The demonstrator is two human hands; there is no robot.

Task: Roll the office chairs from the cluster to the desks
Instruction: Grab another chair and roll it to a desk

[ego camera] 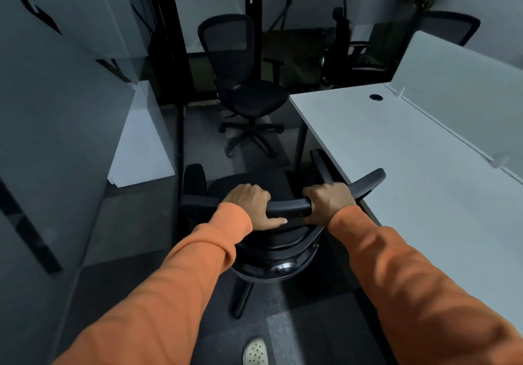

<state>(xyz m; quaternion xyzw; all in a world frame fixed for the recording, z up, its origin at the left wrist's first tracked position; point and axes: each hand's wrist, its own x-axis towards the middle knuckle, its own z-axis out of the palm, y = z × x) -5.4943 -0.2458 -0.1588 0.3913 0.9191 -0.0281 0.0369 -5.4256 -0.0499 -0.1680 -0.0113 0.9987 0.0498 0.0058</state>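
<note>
the left hand (247,204) and right hand (329,201) curl their fingers round the near chair (285,207) top rail beside the desk (396,149); a far chair (243,87) seems left.

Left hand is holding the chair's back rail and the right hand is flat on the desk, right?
No. The head view shows the right hand curled round the back rail too, not on the desk. The left hand does hold it.

The near black office chair (287,205) has a smooth matt plastic rail, the far black chair (227,44) at twelve o'clock a mesh back, the pale desk (396,160) at three o'clock a smooth matt top.
</note>
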